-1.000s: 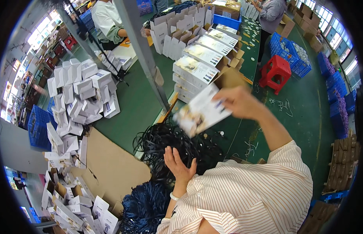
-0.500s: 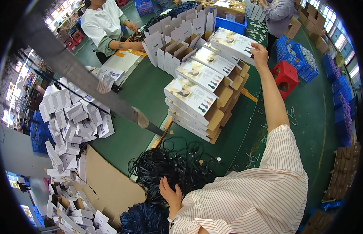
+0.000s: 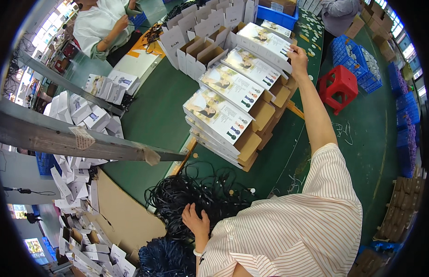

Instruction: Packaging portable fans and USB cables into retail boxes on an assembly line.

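Observation:
My right hand (image 3: 298,59) reaches far out and grips the edge of a flat printed box (image 3: 265,40) on top of the far stack. Three stacks of these printed boxes (image 3: 219,115) stand in a row on the green table (image 3: 154,115). Close to my body, my left hand (image 3: 196,219) rests with fingers spread on a pile of black cables (image 3: 196,198). Both arms come from a striped sleeve.
Open white cartons (image 3: 196,32) stand behind the stacks, and more lie heaped at the left (image 3: 80,115). A metal bar (image 3: 62,138) crosses the left. A person in white (image 3: 103,25) works at the far side. A red stool (image 3: 338,85) and blue crates (image 3: 362,64) stand at right.
My right hand carried a printed box from near my body out to the far stack and holds it there. My left hand stayed on the cables. The view tilted down.

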A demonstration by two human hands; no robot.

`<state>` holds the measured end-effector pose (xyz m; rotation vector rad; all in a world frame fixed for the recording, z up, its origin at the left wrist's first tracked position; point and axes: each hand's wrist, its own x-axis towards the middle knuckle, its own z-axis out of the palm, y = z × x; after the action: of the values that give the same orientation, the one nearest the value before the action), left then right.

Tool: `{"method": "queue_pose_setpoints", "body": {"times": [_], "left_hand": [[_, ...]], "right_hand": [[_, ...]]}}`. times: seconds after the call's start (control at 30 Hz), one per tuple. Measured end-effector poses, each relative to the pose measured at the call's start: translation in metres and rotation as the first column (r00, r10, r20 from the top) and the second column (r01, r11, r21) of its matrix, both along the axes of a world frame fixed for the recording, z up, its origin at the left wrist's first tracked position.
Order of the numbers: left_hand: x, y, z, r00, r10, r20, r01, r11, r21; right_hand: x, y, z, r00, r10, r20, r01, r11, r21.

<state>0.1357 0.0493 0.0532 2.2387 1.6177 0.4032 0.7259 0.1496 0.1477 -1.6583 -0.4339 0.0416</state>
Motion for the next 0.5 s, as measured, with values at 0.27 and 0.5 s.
{"method": "queue_pose_setpoints", "body": {"times": [0.27, 0.5], "left_hand": [[-0.001, -0.002, -0.005, 1.000, -0.017, -0.021, 0.017, 1.000, 0.013], [-0.016, -0.002, -0.007, 1.000, -0.009, 0.004, 0.008, 0.999, 0.034]], "right_hand": [[0.015, -0.003, -0.006, 0.994, -0.043, 0.102, 0.060, 0.984, -0.166], [0.005, -0.023, 0.015, 0.978, 0.026, 0.208, 0.064, 0.909, -0.413]]}}
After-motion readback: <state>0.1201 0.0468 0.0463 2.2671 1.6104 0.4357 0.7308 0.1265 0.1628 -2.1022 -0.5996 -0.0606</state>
